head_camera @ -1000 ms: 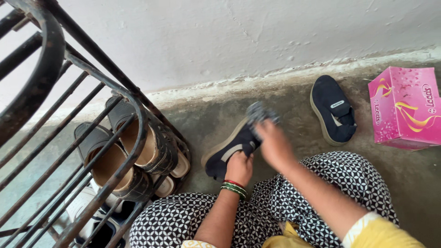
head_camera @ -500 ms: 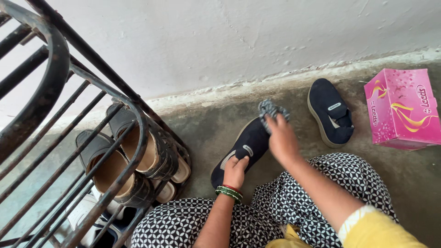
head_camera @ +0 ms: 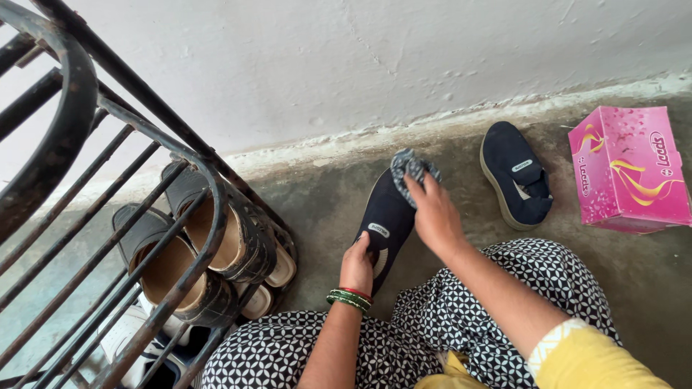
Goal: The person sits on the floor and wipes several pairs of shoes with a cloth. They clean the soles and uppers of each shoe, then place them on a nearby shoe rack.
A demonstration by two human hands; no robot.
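My left hand grips the heel end of a dark navy slip-on shoe, holding it above the concrete floor with its toe pointing toward the wall. My right hand holds a crumpled dark patterned cloth pressed against the toe end of that shoe. The matching second navy shoe lies on the floor to the right, apart from both hands.
A pink cardboard shoe box stands at the far right. A black metal shoe rack fills the left side, with brown-lined sandals and white shoes below. A white wall runs behind. My patterned lap is below.
My left hand has turned the shoe so its toe swings from left toward the wall. My right hand with the cloth has shifted along the shoe toward the toe.
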